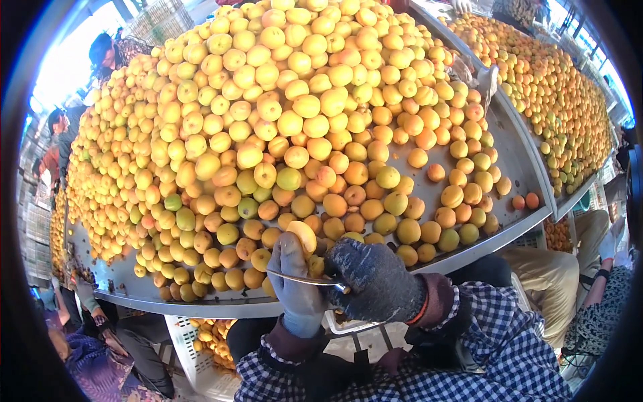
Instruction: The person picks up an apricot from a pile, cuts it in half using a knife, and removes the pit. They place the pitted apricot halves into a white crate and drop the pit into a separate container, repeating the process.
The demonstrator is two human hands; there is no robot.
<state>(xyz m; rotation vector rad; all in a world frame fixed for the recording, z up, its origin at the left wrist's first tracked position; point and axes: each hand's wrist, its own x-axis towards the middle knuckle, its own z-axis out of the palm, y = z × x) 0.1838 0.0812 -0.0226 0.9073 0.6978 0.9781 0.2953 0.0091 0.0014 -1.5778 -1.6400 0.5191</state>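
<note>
The left hand pinches one yellow fruit; the right hand (fingers curled) grips one knife.

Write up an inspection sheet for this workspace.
Surface: metal tray bearing a heap of apricots.
Things: yellow-orange heap, some fruit greenish; held apricot, perhaps cut; thin tool.
Clutter: two loose apricots at the tray's right.
Hands: left hand, gloved, holds the apricot; right hand, gloved, grips the tool.
Cables: nothing seen.
Surroundings: white crate below, second heap at right, co-workers both sides.
</note>
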